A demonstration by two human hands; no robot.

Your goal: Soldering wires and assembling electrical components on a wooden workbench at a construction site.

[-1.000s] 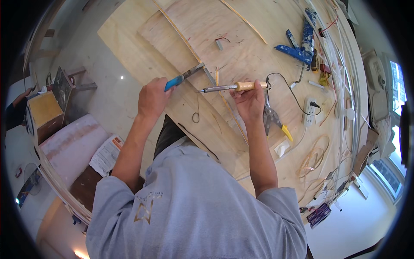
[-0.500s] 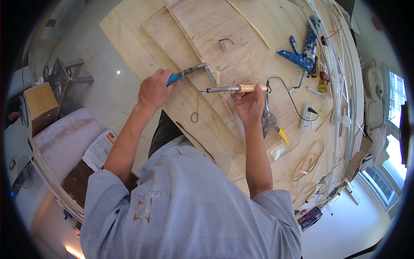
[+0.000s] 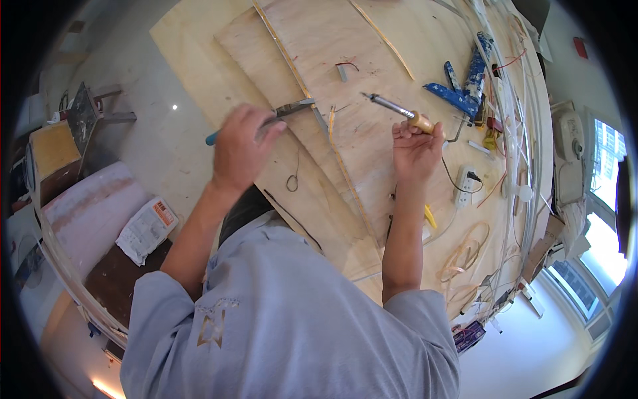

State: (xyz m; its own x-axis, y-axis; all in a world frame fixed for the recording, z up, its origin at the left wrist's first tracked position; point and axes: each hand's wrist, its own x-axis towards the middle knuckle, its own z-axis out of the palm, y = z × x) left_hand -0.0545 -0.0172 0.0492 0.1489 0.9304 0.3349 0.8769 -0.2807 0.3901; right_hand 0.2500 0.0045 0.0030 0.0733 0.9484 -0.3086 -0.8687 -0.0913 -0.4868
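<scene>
My right hand (image 3: 419, 149) holds a soldering iron (image 3: 420, 122) by its wooden handle, palm up. Its metal tip points up and left over the board, clear of the strips. Blurred by motion, my left hand (image 3: 242, 149) is over a blue-handled tool with a flat metal end (image 3: 294, 108), thumb apart from the fingers. The tool's blue handle end sticks out beyond the hand; its middle is hidden. That metal end rests against a narrow silver-and-yellow strip (image 3: 284, 56). A yellow strip (image 3: 347, 161) runs down the board just right of there.
A blue, paint-spattered caulking gun (image 3: 473, 83) lies at the right. Near it are a white power strip (image 3: 465, 185) and coiled flat strip (image 3: 458, 263). My right forearm partly covers a yellow-handled tool (image 3: 430, 216). Long white strips and wires line the table's right edge.
The soldering iron has moved up and right, its tip now tilted upward. My left hand has come off the blue handle, while that tool stays nearly in place.
</scene>
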